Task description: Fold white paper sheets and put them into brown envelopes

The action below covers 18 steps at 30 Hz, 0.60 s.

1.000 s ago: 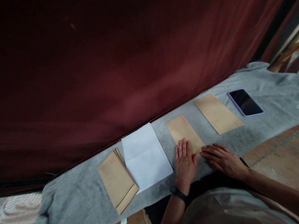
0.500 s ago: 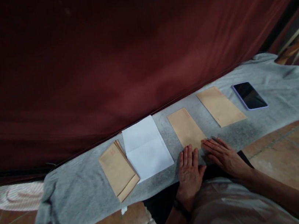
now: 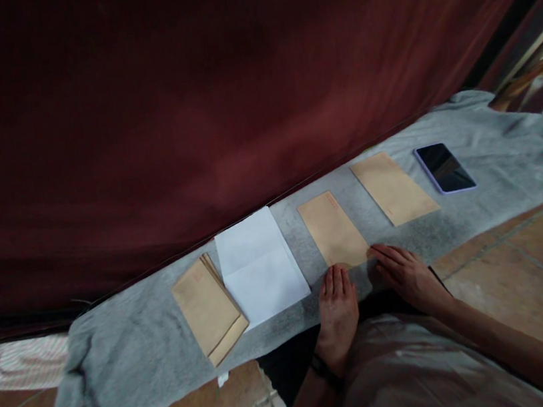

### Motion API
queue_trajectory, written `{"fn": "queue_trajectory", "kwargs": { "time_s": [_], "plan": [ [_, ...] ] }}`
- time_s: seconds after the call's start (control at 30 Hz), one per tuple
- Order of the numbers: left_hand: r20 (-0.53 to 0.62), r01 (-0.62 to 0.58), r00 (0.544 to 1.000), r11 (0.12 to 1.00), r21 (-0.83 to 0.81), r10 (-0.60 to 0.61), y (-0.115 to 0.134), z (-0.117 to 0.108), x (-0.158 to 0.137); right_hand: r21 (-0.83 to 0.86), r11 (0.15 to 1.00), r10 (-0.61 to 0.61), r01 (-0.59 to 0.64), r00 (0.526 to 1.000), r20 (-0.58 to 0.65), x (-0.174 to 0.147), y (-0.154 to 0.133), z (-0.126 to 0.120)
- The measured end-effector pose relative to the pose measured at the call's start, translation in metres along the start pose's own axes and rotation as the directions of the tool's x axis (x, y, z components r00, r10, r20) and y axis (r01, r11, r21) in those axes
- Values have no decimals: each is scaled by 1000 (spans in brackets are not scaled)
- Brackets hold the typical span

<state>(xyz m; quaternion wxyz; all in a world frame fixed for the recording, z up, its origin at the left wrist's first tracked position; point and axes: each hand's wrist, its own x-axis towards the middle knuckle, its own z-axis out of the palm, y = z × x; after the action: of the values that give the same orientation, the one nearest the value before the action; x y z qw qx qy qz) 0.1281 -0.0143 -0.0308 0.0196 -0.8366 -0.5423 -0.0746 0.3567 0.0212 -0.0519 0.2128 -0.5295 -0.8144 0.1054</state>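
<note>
A brown paper envelope (image 3: pixel 333 228) lies flat on the grey cloth in front of me. At its lower left corner, my left hand (image 3: pixel 337 309) rests with its fingers stretched out close together, fingertips at the envelope's edge; its thumb is hidden. My right hand (image 3: pixel 410 275) reaches the lower right corner with fingers extended, its thumb mostly out of sight. To the left, white folded paper sheets (image 3: pixel 263 265) lie beside a small stack of brown envelopes (image 3: pixel 209 310). Another brown envelope (image 3: pixel 394 187) lies flat to the right.
A phone with a purple edge (image 3: pixel 445 167) lies screen up at the right. The grey cloth (image 3: pixel 131 358) covers a long narrow surface against a dark red curtain-like backdrop (image 3: pixel 192 140). Below is a tiled floor (image 3: pixel 531 254), with a white scrap (image 3: pixel 223 379) near the cloth's front edge.
My left thumb, spread out before, is now tucked out of sight. Both hands stay at the middle envelope's lower corners. The view has shifted slightly; the papers lie as before.
</note>
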Motion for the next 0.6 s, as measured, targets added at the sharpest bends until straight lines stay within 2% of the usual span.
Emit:
{"fn": "queue_trajectory", "kwargs": {
  "time_s": [0.13,0.27,0.37,0.47,0.53,0.6],
  "plan": [
    [76,0,997,997,73,-5,1,-12,22,43,992,124,-120,987,-104,11,-3,10],
    [80,-19,997,997,80,12,0,-16,40,281,948,193,-147,971,-141,26,-2,12],
    [65,14,998,998,57,-17,-1,-16,47,549,795,319,-257,948,-18,35,-1,9],
    [75,97,992,995,5,-97,1,-22,53,724,615,338,-312,934,116,43,-12,-2],
    [78,187,980,979,-84,-181,2,-30,59,799,517,326,-307,934,148,49,-26,-14],
    [82,323,946,909,-264,-313,2,-39,65,838,444,321,-317,930,181,56,-41,-28]
  ]
}}
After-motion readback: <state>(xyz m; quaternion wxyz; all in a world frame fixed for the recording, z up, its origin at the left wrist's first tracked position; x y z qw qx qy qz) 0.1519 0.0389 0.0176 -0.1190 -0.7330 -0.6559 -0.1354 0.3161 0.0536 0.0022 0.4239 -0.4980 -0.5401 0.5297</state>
